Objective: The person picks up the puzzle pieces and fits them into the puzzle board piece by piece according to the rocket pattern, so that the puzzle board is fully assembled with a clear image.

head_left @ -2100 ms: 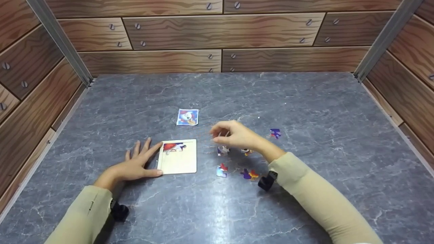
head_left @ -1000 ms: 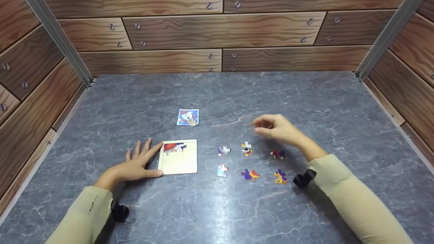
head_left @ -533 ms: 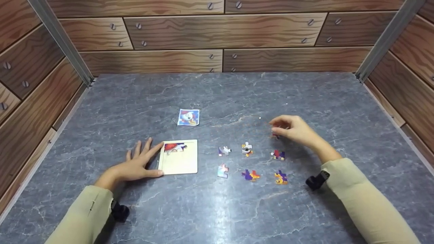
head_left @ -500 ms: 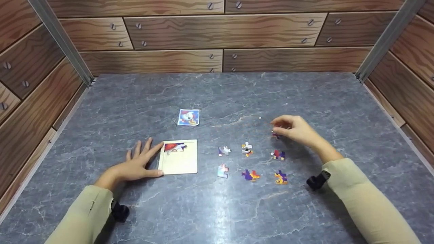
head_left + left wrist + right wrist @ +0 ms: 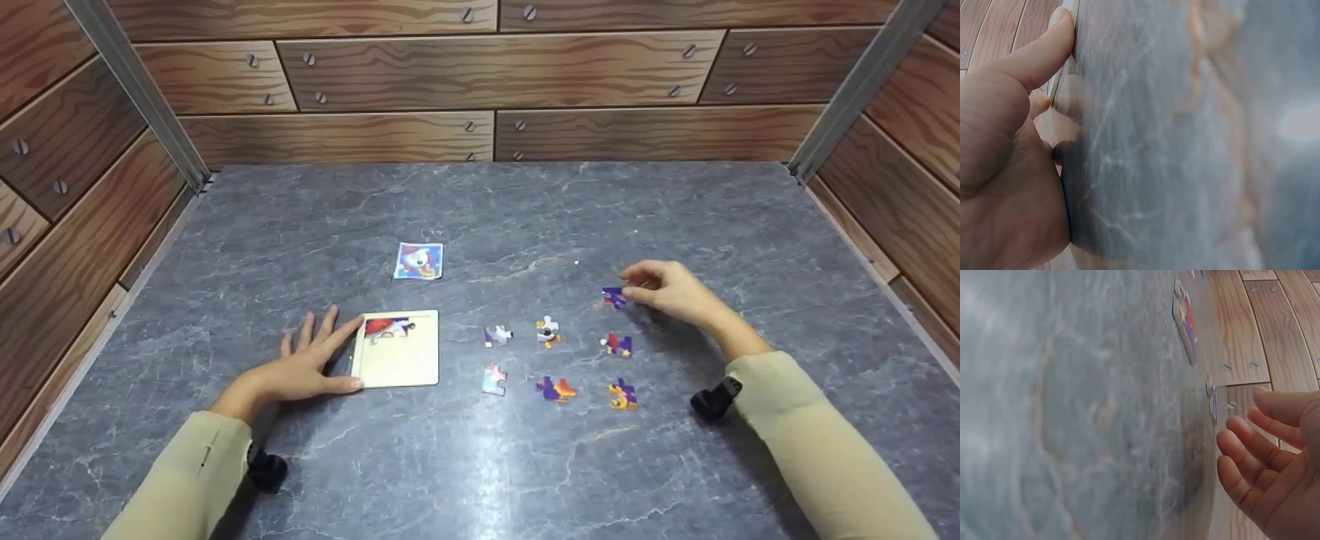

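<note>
My left hand (image 5: pixel 294 369) lies with spread fingers at the left side of a square wooden puzzle tray (image 5: pixel 400 363), index fingertip and thumb tip touching its edge. A red and white puzzle piece (image 5: pixel 388 328) sits in the tray's top left corner. My right hand (image 5: pixel 675 296) hovers beside a purple puzzle piece (image 5: pixel 612 297), thumb tip close to that piece's right edge; whether they touch cannot be told. In the right wrist view the fingers of the right hand (image 5: pixel 1275 467) are loosely bent, and nothing shows between them.
Loose puzzle pieces lie right of the tray: a grey-white piece (image 5: pixel 497 335), a white-orange piece (image 5: pixel 547 331), a red-purple piece (image 5: pixel 616 345), a light blue piece (image 5: pixel 494 380), a purple-orange piece (image 5: pixel 556 389) and a yellow-purple piece (image 5: pixel 622 394). A picture card (image 5: pixel 418 261) lies behind the tray.
My right hand has moved right from above the inner pieces, past the white-orange one, to the far right purple piece, uncovering the pieces beneath. My left hand and the tray have stayed put.
</note>
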A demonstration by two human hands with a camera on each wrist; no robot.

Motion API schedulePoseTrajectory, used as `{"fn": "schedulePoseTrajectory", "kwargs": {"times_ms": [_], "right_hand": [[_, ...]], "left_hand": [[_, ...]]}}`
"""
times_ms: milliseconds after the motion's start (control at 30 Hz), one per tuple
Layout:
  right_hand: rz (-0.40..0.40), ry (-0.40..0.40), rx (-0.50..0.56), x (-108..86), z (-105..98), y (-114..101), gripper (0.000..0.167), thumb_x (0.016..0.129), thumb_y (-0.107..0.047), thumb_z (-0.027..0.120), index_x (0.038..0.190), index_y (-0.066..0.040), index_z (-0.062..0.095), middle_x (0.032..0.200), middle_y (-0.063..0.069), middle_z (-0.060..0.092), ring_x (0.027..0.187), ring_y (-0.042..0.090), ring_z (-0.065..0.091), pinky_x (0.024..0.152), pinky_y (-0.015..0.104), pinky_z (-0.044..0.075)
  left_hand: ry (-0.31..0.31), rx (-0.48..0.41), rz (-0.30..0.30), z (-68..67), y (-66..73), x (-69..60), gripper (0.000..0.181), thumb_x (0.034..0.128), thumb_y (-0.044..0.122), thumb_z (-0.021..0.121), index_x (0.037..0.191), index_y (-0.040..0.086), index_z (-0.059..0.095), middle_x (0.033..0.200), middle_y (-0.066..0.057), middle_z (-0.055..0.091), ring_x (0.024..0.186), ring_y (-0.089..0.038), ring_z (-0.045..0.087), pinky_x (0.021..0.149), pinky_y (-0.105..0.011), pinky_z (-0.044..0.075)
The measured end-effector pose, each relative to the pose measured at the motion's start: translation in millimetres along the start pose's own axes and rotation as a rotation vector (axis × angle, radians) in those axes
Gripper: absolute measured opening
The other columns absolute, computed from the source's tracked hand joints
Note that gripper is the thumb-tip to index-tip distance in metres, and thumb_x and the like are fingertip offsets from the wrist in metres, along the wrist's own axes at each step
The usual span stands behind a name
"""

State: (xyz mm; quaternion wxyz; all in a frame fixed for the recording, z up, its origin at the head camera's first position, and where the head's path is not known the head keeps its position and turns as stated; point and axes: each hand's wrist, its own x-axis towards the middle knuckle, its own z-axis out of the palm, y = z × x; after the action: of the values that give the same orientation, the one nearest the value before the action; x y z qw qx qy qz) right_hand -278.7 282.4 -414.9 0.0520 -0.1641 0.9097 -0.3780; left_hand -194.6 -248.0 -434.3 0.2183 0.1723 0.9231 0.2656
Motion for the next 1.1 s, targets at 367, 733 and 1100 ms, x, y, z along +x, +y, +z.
{"fn": "schedulePoseTrajectory", "kwargs": {"times_ms": [367, 733, 1100], "right_hand": [[0.025, -0.073, -0.018, 5.2, 3.5, 6.2, 0.037, 0.081, -0.010, 0.072, 0.114, 0.004, 0.061, 0.096, 0.016, 0.062, 0.080, 0.019, 0.056, 0.066, 0.024, 0.046], [-0.030, -0.110, -0.082, 12.2, 6.1, 5.6, 0.040, 0.077, -0.009, 0.075, 0.110, 0.007, 0.061, 0.094, 0.017, 0.060, 0.079, 0.020, 0.053, 0.071, 0.029, 0.043], [-0.004, -0.146, -0.042, 16.6, 5.6, 7.4, 0.031, 0.075, -0.005, 0.075, 0.098, 0.008, 0.058, 0.088, 0.013, 0.058, 0.083, 0.022, 0.052, 0.074, 0.027, 0.042]], "left_hand": [[0.008, 0.003, 0.007, 1.4, 0.6, -0.4, 0.091, 0.0838, 0.056, 0.059, 0.151, 0.024, 0.006, 0.151, -0.019, -0.019, 0.131, -0.043, -0.028, 0.095, -0.066, -0.018], [0.011, 0.001, 0.003, 1.3, 0.3, 0.2, 0.092, 0.0830, 0.057, 0.059, 0.151, 0.025, 0.006, 0.151, -0.018, -0.020, 0.131, -0.042, -0.028, 0.096, -0.066, -0.018], [0.008, -0.005, -0.001, 1.9, 0.3, 0.4, 0.092, 0.0830, 0.056, 0.059, 0.151, 0.025, 0.005, 0.151, -0.017, -0.021, 0.131, -0.041, -0.028, 0.096, -0.065, -0.018]]}}
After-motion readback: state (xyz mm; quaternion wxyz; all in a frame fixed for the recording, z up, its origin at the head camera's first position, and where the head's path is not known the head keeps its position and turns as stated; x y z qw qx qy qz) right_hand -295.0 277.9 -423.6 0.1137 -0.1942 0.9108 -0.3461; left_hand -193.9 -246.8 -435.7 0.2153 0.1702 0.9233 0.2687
